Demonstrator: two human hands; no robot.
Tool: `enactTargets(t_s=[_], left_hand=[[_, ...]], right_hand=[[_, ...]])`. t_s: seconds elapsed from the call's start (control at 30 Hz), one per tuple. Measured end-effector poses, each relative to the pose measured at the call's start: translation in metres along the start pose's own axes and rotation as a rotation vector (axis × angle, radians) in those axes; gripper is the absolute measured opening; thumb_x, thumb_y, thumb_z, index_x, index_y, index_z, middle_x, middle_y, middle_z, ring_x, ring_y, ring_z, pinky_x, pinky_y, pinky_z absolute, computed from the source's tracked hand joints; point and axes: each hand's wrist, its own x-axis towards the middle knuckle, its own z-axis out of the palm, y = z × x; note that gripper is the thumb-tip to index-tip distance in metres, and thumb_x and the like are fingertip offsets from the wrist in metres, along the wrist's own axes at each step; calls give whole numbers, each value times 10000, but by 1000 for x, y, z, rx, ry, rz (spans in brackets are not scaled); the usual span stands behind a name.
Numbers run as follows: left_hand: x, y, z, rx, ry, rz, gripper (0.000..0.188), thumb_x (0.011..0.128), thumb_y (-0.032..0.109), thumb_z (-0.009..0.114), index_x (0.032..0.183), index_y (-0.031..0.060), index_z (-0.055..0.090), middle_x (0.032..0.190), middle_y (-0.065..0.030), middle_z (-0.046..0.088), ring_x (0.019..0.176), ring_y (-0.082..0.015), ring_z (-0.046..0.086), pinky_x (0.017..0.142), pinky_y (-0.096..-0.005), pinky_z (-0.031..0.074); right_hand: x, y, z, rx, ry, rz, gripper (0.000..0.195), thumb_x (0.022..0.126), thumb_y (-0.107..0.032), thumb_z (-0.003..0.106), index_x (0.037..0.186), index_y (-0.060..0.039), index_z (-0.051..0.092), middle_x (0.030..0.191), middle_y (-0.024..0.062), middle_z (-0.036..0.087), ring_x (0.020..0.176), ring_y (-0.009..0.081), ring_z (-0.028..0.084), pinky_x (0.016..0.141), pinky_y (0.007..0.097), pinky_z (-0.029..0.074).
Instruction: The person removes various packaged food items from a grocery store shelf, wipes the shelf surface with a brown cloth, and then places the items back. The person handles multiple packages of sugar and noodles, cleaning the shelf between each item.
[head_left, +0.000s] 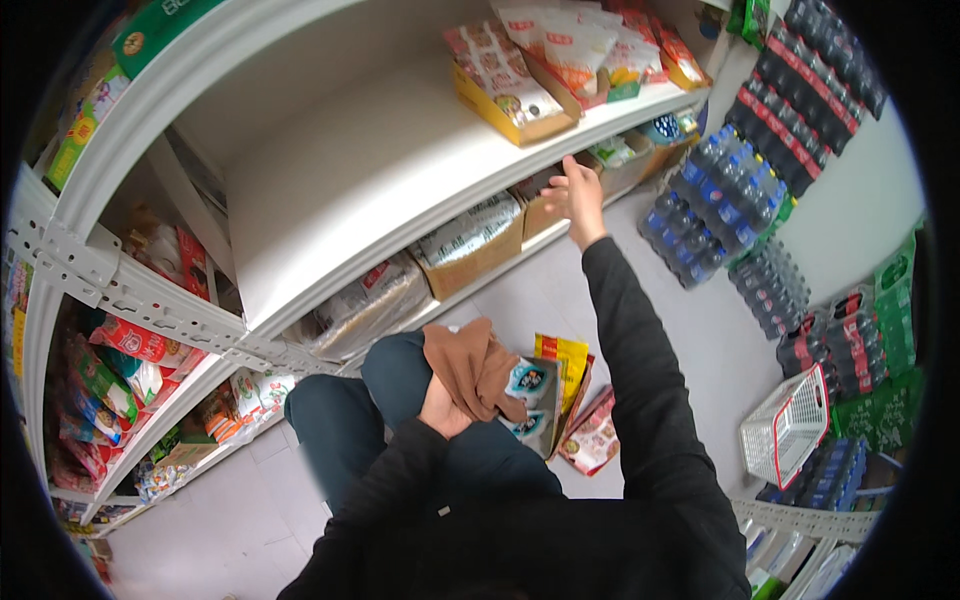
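Observation:
My left hand (444, 409) grips a brown cloth (472, 364) above my bent knees. Its fingers are partly covered by the folds. My right hand (577, 196) is stretched forward with fingers apart and nothing in it, close to the front edge of a white metal shelf (337, 180). Just beyond it on that shelf stands a yellow open carton (517, 97) holding printed food packets. Beside my right knee, a display box with blue-and-white packs (534, 397), a yellow packet (564, 356) and a red-and-white packet (592, 442) are on the floor.
Under the shelf, cardboard boxes (480, 255) and a plastic-wrapped bundle (375, 307) fill the lowest level. Shrink-wrapped bottles (720, 195) are stacked at the right. A white basket with a red rim (784, 431) stands behind them. Bagged goods (127, 375) crowd the left shelves.

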Motion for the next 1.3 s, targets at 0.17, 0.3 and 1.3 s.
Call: enactTargets(t_s=[0.17,0.3,1.3], left_hand=[[-3,13,-11,-42,-72,9,522,1008,430,404,1350,36,424,1350,-129,500,1213,-266,520,1001,-393,458],[-6,22,-8,-89,-116,7,481,1002,422,422,1301,48,461,1284,-124,533,1167,-267,545,960,-397,477],[-6,17,0,54,71,12,471,1001,415,434,1291,47,479,1246,-105,558,1126,-253,563,932,-400,483]], right_hand=[[94,-16,35,-232,-2,276,469,896,-411,568,951,55,582,717,151,627,560,264,648,479,357,510],[135,6,41,-323,75,123,174,840,-192,550,797,-23,550,595,69,541,503,188,571,434,321,404],[131,-14,50,-1178,61,-161,778,932,-646,308,869,43,666,707,187,664,700,330,665,729,433,491]])
